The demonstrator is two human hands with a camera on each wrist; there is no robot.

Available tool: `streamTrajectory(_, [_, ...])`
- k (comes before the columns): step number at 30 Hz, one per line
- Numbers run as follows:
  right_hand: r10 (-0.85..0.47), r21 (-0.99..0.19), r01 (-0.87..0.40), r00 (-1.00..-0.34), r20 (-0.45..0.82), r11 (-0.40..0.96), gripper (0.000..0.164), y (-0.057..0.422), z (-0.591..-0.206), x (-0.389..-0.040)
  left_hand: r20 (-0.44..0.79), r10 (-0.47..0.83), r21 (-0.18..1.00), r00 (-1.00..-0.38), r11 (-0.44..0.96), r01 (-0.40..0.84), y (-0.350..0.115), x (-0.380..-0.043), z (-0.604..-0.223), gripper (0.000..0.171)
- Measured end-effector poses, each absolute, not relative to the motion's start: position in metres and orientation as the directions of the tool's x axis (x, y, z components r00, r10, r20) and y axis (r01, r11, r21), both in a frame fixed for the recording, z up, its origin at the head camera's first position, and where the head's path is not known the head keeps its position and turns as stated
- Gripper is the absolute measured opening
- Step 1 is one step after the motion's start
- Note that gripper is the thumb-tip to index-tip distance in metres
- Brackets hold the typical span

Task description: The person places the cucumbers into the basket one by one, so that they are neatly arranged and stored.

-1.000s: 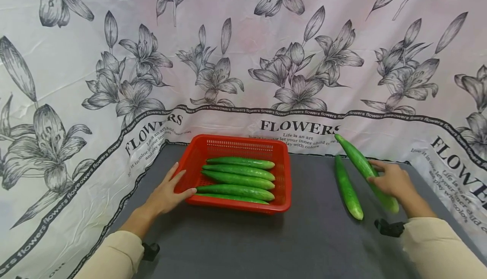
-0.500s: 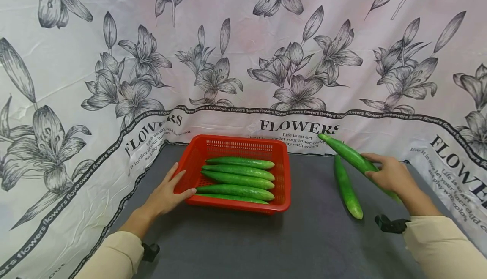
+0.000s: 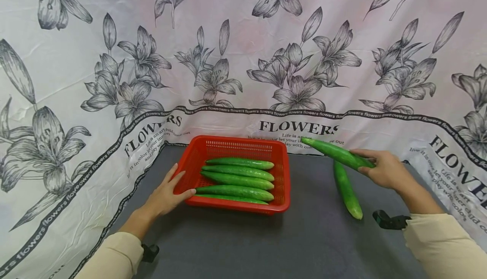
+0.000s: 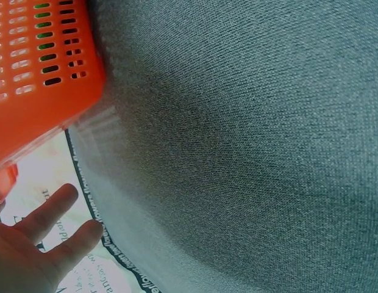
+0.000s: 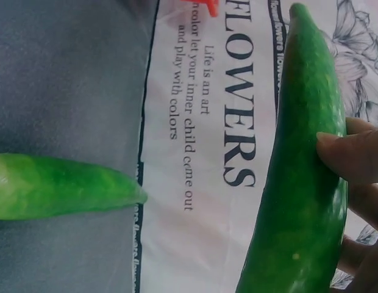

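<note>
Raised above the table, a long green cucumber [image 3: 335, 152] is gripped by my right hand [image 3: 384, 170], thumb on one side and fingers round the other. Its far tip points left toward the basket. Below it a second cucumber [image 3: 348, 192] lies on the table. My left hand [image 3: 163, 193] rests against the left side of the red plastic basket [image 3: 282, 206], fingers spread and thumb at the front rim. Several cucumbers [image 3: 239, 180] lie side by side in the basket. In the right wrist view the held cucumber [image 5: 302, 177] stands close, its lower end out of frame.
The basket sits on a dark grey table [image 3: 243, 245] near its back edge. A flower-printed cloth [image 3: 213, 80] hangs behind the table and along both sides.
My right hand has lifted the cucumber and turned its far tip to the left, shifting slightly left and up over the lying cucumber. The left hand and basket have stayed put.
</note>
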State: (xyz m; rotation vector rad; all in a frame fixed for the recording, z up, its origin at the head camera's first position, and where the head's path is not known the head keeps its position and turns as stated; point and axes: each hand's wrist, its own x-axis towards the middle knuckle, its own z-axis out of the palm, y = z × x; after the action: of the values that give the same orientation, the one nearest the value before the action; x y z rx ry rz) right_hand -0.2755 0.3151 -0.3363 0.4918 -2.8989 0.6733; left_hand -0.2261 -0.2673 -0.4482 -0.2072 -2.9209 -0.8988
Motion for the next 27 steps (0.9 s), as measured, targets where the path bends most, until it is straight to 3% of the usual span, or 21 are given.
streamTrajectory(27, [-0.478, -0.437, -0.531, -0.846, 0.234, 0.726, 0.052, 0.251, -0.294, -0.266, 0.118, 0.108, 0.554, -0.987, 0.817, 0.156, -0.268, -0.227, -0.450, 0.084])
